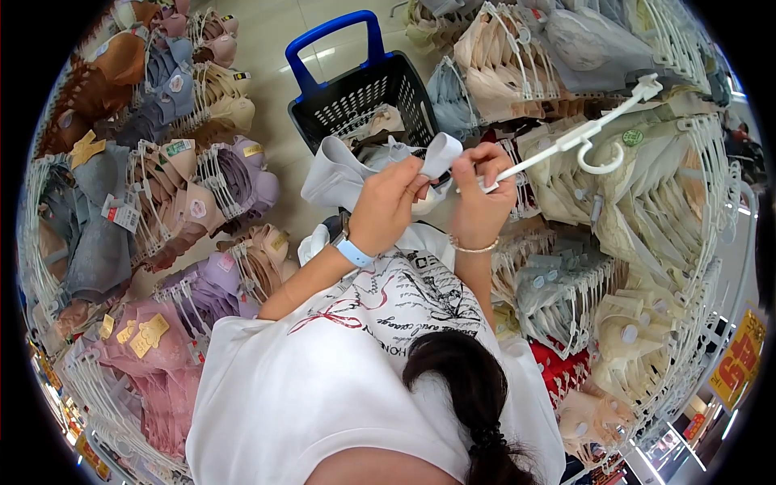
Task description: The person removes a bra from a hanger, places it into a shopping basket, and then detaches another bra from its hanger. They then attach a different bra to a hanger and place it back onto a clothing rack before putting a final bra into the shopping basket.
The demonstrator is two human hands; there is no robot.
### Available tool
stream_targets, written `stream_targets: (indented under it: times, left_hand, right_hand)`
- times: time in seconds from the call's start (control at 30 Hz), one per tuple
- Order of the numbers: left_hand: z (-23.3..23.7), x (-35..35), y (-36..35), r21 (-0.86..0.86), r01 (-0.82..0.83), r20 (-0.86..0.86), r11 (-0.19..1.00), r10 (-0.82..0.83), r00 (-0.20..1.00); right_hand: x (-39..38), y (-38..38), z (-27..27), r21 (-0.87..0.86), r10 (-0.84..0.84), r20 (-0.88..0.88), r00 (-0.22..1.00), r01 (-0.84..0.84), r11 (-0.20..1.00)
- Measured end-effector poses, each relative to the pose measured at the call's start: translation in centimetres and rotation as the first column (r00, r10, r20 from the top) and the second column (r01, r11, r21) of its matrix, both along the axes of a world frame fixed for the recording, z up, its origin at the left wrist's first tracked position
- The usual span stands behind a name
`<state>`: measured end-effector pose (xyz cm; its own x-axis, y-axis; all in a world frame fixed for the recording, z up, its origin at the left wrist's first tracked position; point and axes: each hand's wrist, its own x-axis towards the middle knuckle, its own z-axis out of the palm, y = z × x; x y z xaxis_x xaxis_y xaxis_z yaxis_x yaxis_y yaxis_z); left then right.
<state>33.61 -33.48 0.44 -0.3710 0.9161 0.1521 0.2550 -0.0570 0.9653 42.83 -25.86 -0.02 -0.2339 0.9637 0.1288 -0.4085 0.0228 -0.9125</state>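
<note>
My left hand (384, 206) is closed, its fingertips pinching a pale grey bra (335, 178) whose wide band hangs to the left. A loop of the bra's strap (442, 153) stands up between my two hands. My right hand (485, 190) is wrapped round one end of a white plastic hanger (570, 139), which slants up to the right with its hook (600, 158) beneath. The fingertips of that hand are right beside the strap loop. Part of the bra is hidden behind my left hand.
Beyond my hands a black shopping basket (412, 89) with a blue handle (372, 36) stands on the tiled floor, some garments inside. Racks of bras on hangers line both sides, lilac bras (250, 174) at left and cream bras (638, 194) at right. A yellow sign (737, 360) hangs far right.
</note>
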Motion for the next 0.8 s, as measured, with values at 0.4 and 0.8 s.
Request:
stream_targets:
  times: [0.4,0.8]
  left_hand:
    - [0.0,0.7,-0.4,-0.136,0.064,0.241,0.989,-0.03,0.97]
    - [-1.9,-1.6,0.2,0.424,0.214,-0.02,0.88,-0.227,0.974]
  right_hand:
    - [1.1,0.9,1.6,-0.141,0.03,-0.004,1.0,-0.03,0.989]
    - [1.3,0.4,-1.6,-0.406,0.498,-0.091,0.863,-0.489,0.772]
